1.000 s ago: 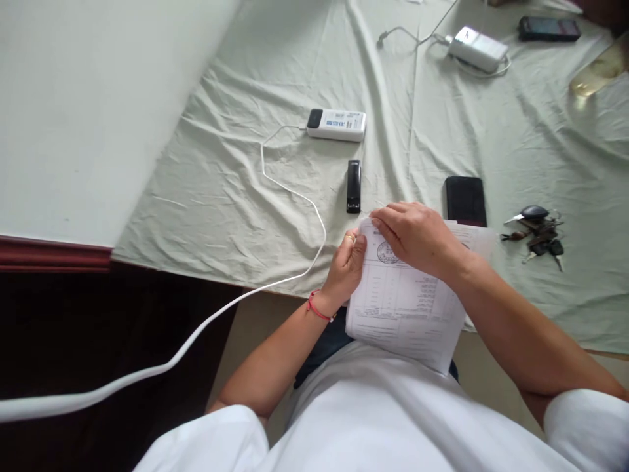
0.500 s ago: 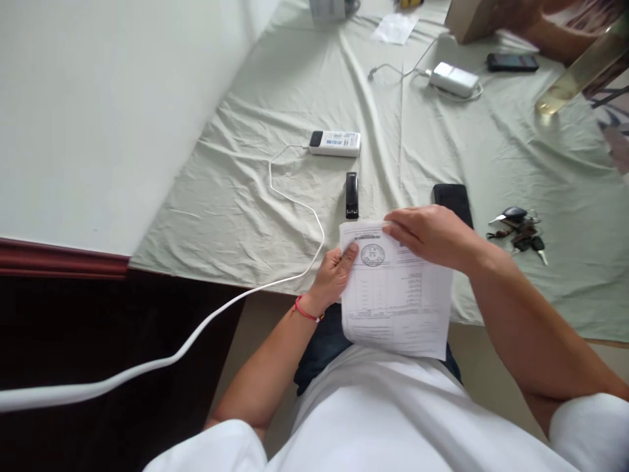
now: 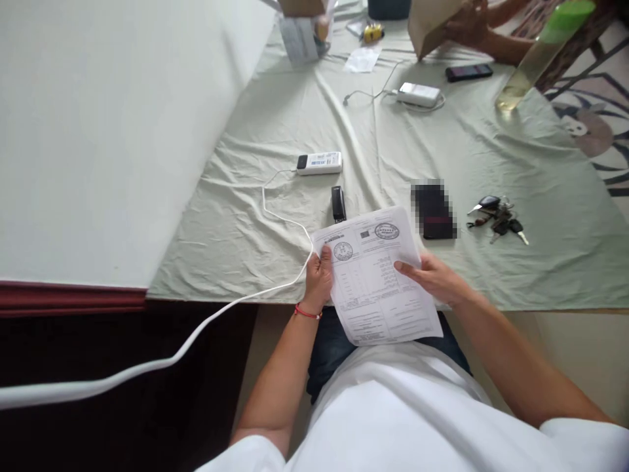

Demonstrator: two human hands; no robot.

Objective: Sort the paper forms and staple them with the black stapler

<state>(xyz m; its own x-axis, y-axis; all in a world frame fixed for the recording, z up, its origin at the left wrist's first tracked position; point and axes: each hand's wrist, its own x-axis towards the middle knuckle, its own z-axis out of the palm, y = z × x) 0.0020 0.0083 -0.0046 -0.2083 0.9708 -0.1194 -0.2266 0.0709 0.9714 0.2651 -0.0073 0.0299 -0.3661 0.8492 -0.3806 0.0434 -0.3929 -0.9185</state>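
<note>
Printed paper sheets (image 3: 376, 282) with round and oval stamps are held over the table's front edge, tilted above my lap. My left hand (image 3: 319, 278) grips their left side, thumb on top and fingers underneath. On the right side, my right hand (image 3: 435, 278) pinches the sheets with its thumb on the face; its other fingers are partly hidden below. A black stapler (image 3: 338, 203) lies just beyond the top edge of the paper. To the right of the paper rests a dark phone (image 3: 435, 210), partly pixelated.
A white power bank (image 3: 319, 163) with a long white cable lies beyond the stapler. Keys (image 3: 498, 217) sit at right. Farther back are a white adapter (image 3: 419, 95), another phone (image 3: 469, 72), a green-capped bottle (image 3: 528, 69) and another person's hand (image 3: 466, 25) at a cardboard box (image 3: 430, 26).
My right hand has moved from the top edge of the sheets down to their right side. Both stamps now show on the page. The camera view has shifted, showing more of the table's far end.
</note>
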